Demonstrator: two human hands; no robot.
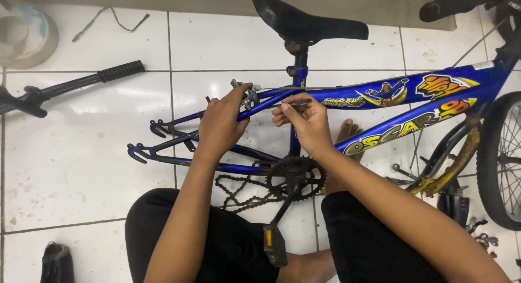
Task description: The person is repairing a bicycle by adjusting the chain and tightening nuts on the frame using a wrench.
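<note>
A small blue bicycle frame (380, 98) stands upright across the white tiled floor, with no rear wheel in its dropouts (142, 147). My left hand (220, 123) grips the seat stay beside the silver rear brake caliper (247, 93). My right hand (304, 120) pinches a thin grey metal tool (293, 103) held level, its tip pointing left toward the caliper. A black saddle (304, 22) rises above both hands. The black chainring (296, 177), a loose chain (239, 190) and a pedal (274, 245) hang between my knees.
The front wheel (502, 158) is at the right edge. Black handlebar with grip (70, 85) lies at left. A round white container (27, 36) sits top left, a wire (111, 17) beside it. A dark shoe (57, 261) is at bottom left. Small metal parts (480, 231) lie at right.
</note>
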